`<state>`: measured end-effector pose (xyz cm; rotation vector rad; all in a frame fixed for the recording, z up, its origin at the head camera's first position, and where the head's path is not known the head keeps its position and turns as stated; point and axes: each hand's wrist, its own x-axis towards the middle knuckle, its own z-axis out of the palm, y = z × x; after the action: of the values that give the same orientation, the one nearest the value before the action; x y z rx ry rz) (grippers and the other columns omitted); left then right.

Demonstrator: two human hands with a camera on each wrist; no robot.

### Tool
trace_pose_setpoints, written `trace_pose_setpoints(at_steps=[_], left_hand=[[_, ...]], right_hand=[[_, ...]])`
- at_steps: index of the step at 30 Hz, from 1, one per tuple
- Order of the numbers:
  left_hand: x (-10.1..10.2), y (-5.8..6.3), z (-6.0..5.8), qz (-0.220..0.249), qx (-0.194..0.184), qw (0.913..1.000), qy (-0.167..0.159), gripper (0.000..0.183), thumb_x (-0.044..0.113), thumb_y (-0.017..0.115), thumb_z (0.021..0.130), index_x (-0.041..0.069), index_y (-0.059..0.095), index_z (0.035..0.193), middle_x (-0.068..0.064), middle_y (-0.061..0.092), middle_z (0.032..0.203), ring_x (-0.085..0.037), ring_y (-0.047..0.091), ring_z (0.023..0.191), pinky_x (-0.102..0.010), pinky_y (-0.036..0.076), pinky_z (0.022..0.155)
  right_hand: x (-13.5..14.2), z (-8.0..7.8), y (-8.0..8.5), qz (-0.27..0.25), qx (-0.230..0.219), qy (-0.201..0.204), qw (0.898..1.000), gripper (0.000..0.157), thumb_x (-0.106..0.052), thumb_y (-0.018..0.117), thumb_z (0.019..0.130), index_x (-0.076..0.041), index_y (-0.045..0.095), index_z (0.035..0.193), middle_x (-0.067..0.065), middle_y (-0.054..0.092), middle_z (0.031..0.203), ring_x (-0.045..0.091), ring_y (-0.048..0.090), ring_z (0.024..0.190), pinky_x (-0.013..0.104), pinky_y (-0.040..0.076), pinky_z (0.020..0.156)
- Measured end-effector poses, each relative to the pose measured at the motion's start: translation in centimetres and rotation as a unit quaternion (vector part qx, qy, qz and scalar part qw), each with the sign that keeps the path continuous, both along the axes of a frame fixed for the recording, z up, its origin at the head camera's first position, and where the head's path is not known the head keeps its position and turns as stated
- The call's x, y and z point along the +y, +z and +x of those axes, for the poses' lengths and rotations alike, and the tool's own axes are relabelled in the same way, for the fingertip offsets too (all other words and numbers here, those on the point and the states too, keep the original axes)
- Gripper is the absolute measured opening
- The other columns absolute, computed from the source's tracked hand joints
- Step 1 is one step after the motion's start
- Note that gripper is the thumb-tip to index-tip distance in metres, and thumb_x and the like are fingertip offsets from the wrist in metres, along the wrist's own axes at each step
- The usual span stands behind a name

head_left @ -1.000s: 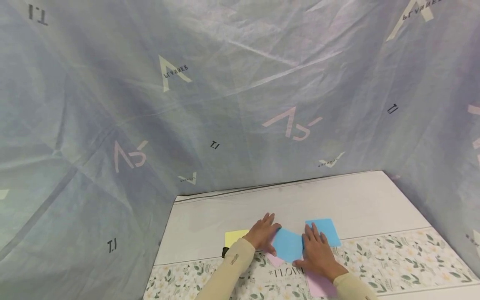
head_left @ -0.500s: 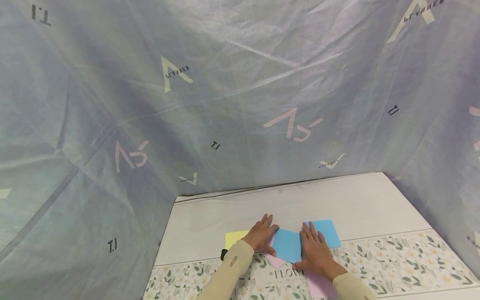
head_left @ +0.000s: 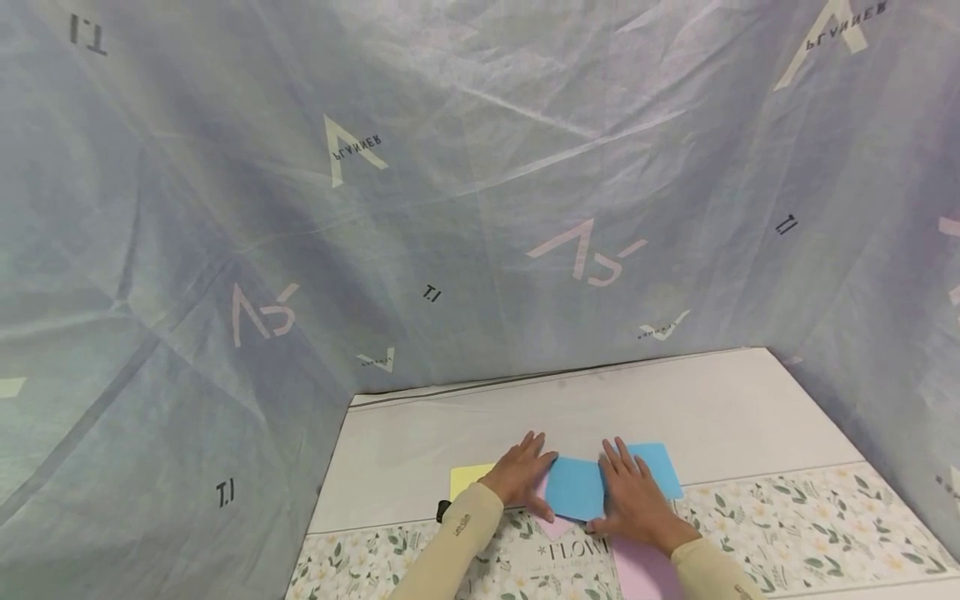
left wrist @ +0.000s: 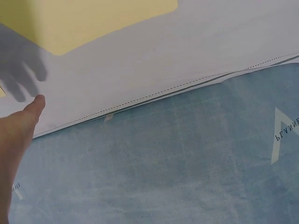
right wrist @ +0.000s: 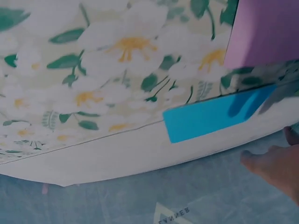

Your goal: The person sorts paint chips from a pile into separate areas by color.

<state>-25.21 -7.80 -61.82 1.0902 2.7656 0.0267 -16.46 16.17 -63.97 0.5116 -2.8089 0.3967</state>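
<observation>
As the left hand (head_left: 517,475) and right hand (head_left: 634,502) each present fingers spread wide, the central blue sheet (head_left: 575,490) lies between them, near-square without evident long axis, neither hand appearing nearer.

The table (head_left: 420,442) has a cover with a plain white band at the far side and, nearer, a white-flowered band (head_left: 787,521) with green leaves and dark lettering (head_left: 576,549). A yellow sheet (head_left: 467,478) lies on the white; to the right, a bright blue sheet (head_left: 660,468) straddles the dividing line. A pink sheet (head_left: 553,528) lies partly beneath a middle blue sheet (head_left: 576,487); a mauve sheet (head_left: 643,573) rests on the flowers.
</observation>
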Motion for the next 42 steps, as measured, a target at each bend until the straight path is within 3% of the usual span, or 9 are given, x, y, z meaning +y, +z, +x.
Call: trace_pose_setpoints(at_steps=[10, 17, 22, 34, 42], left_hand=[[0.0, 0.2, 0.0, 0.004, 0.022, 0.9996, -0.016, 0.125, 0.077, 0.080, 0.055, 0.020, 0.034, 0.156, -0.008, 0.017, 0.167, -0.025, 0.011, 0.155, -0.039, 0.025, 0.122], [0.7, 0.0, -0.2, 0.003, 0.084, 0.9960, -0.032, 0.123, 0.084, 0.074, 0.054, 0.019, 0.040, 0.153, -0.009, 0.020, 0.166, -0.027, 0.012, 0.155, -0.041, 0.027, 0.122], [1.9, 0.3, 0.0, 0.002, 0.118, 0.9924, -0.032, 0.121, 0.086, 0.071, 0.055, 0.018, 0.043, 0.151, -0.010, 0.022, 0.165, -0.028, 0.012, 0.155, -0.042, 0.027, 0.122], [5.5, 0.8, 1.1, -0.011, 0.141, 0.9898, -0.017, 0.118, 0.090, 0.061, 0.057, 0.020, 0.044, 0.150, -0.007, 0.019, 0.166, -0.026, 0.011, 0.155, -0.041, 0.025, 0.122], [7.9, 1.3, 1.3, -0.022, 0.158, 0.9869, -0.026, 0.115, 0.091, 0.061, 0.057, 0.020, 0.047, 0.146, -0.008, 0.021, 0.166, -0.027, 0.012, 0.155, -0.041, 0.027, 0.122]], right_hand=[[1.3, -0.3, 0.8, -0.041, -0.018, 0.022, 0.999, 0.114, -0.068, 0.081, 0.062, 0.012, 0.050, 0.138, 0.029, 0.032, 0.156, 0.052, 0.026, 0.143, 0.069, 0.034, 0.106], [2.8, -0.7, 2.0, -0.054, -0.050, 0.027, 0.997, 0.111, -0.065, 0.083, 0.063, 0.007, 0.049, 0.141, 0.030, 0.030, 0.156, 0.054, 0.023, 0.144, 0.071, 0.031, 0.106], [4.2, -1.2, 2.7, -0.060, -0.052, 0.021, 0.997, 0.105, -0.058, 0.087, 0.060, 0.000, 0.053, 0.140, 0.030, 0.034, 0.155, 0.055, 0.024, 0.143, 0.073, 0.032, 0.105], [7.8, -1.3, 3.4, -0.054, -0.084, 0.015, 0.995, 0.105, -0.058, 0.089, 0.058, -0.006, 0.054, 0.142, 0.032, 0.036, 0.152, 0.056, 0.024, 0.142, 0.074, 0.031, 0.104], [10.0, -1.4, 3.5, -0.045, -0.088, 0.016, 0.995, 0.106, -0.057, 0.090, 0.057, -0.005, 0.053, 0.142, 0.035, 0.037, 0.150, 0.058, 0.026, 0.140, 0.076, 0.032, 0.101]])
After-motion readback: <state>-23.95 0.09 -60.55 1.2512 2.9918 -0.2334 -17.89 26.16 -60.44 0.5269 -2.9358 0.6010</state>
